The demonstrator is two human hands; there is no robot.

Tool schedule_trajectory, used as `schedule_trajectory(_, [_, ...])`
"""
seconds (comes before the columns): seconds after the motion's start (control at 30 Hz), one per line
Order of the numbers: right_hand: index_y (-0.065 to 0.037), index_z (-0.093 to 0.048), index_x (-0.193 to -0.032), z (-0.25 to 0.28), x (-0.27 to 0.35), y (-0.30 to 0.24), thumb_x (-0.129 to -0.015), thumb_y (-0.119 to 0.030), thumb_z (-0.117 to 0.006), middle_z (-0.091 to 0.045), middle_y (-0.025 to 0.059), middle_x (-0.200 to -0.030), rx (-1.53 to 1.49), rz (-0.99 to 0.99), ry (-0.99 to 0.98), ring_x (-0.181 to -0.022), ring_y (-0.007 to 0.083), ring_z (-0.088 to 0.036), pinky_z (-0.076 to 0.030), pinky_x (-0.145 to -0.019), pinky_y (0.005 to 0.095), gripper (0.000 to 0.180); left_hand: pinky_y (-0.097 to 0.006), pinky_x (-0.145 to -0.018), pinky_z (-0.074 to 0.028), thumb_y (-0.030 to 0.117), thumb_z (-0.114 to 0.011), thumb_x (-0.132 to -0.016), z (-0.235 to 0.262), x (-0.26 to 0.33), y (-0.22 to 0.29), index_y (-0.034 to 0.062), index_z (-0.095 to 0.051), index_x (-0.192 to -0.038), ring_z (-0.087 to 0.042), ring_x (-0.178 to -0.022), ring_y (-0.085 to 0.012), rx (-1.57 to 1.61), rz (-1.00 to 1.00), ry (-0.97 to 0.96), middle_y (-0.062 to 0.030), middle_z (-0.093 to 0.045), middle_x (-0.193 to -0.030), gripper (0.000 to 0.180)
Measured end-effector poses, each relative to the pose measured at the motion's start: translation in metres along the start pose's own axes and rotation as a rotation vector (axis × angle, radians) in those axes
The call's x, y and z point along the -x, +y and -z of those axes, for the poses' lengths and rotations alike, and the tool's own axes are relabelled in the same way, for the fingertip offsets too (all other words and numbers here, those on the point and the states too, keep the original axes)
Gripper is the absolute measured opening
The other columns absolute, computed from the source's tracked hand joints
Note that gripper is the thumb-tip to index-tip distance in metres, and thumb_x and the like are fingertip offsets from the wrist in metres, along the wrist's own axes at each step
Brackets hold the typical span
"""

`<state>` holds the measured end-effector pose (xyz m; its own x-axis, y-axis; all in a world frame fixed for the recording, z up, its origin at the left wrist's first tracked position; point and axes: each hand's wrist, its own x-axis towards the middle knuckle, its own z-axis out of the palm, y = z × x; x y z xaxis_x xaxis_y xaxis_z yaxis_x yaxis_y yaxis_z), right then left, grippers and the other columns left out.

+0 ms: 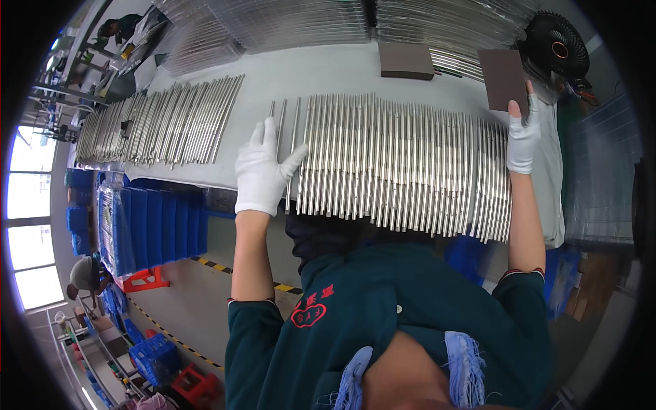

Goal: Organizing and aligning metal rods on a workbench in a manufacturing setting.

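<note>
A big row of shiny metal rods (403,164) lies in the middle of the frame on a pale grey worktop (321,72). The rods lie side by side and touch each other. Each rod is long and thin, and its long way runs from the top of the frame down toward the person. Their near ends stick out a little over the worktop's front edge.

The left hand (263,171) wears a white glove. It lies flat on the left end of the row, with the fingers (258,135) spread wide and holding nothing. The right hand (523,137), also in a white glove, is at the right end of the row. Its fingers are closed on a flat brown pad (503,78), which it holds up above the rods' far ends.

A second brown pad (406,60) lies on the worktop near the top middle. A second row of rods (160,123) lies in the upper left, tilted a bit and well apart from the first. More rods in clear wrap (301,20) are piled along the top. A black fan (557,44) stands in the upper right.

Blue bins (154,229) are stacked below the worktop on the left; I cannot tell what is in them. The floor (198,307) is grey with a yellow and black stripe. Bright windows (27,219) are at the far left, and another person (85,273) bends over down there.
</note>
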<state>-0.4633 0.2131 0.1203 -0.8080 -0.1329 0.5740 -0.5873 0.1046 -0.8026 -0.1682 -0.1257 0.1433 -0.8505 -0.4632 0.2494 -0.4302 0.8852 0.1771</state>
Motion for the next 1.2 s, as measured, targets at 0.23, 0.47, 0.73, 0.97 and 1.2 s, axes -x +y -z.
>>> schedule_trajectory(0.23, [-0.004,-0.045,-0.148,-0.011,0.006,-0.001,-0.096,-0.023,-0.068,-0.054,0.0099,-0.142,0.089,0.147,-0.062,-0.124,0.0182,-0.054,-0.042,-0.106,0.0305,0.060,-0.045,-0.084,-0.055,0.042,-0.059,-0.095,-0.017,0.011,0.012,0.0091,-0.063,-0.125,-0.065,-0.101,-0.0366,0.063,0.090,0.107,-0.0120,-0.067,-0.123,0.045])
schedule_trajectory(0.47, [-0.006,-0.053,-0.142,-0.021,0.016,-0.004,-0.091,-0.020,-0.074,-0.071,0.0109,-0.110,0.223,0.324,-0.271,-0.091,0.0175,-0.068,-0.053,-0.081,0.0300,0.057,-0.044,-0.080,-0.056,0.039,-0.061,-0.094,-0.017,0.004,0.036,0.0105,-0.067,-0.116,-0.067,-0.097,-0.0326,0.055,0.105,0.101,-0.0069,-0.069,-0.117,0.037])
schedule_trajectory(0.73, [-0.007,-0.047,-0.147,-0.010,0.009,0.002,-0.095,-0.020,-0.069,-0.067,0.0144,-0.123,0.364,0.405,-0.074,-0.100,0.0214,-0.067,-0.052,-0.089,0.0313,0.058,-0.042,-0.091,-0.052,0.043,-0.061,-0.095,-0.010,-0.009,0.007,0.0054,-0.064,-0.124,-0.064,-0.107,-0.0345,0.161,-0.114,0.053,-0.0160,-0.065,-0.122,0.047])
schedule_trajectory(0.97, [0.003,-0.050,-0.140,0.022,-0.032,0.052,-0.100,-0.025,-0.063,-0.058,0.0130,-0.135,0.125,0.050,0.221,-0.119,0.0181,-0.056,-0.045,-0.102,0.0301,0.050,-0.043,-0.103,-0.046,0.041,-0.057,-0.097,-0.030,-0.078,0.009,0.0048,-0.059,-0.129,-0.057,-0.119,-0.0383,0.065,-0.489,0.164,-0.0204,-0.062,-0.127,0.048])
schedule_trajectory(1.2, [0.007,-0.052,-0.136,0.031,-0.036,0.059,-0.100,-0.026,-0.061,-0.059,0.0151,-0.136,0.193,0.009,0.243,-0.123,0.0213,-0.055,-0.039,-0.107,0.0316,0.049,-0.050,-0.113,-0.035,0.044,-0.047,-0.101,-0.063,-0.093,0.031,0.0063,-0.055,-0.134,-0.049,-0.131,-0.0387,0.178,-0.603,0.158,-0.0186,-0.057,-0.136,0.051])
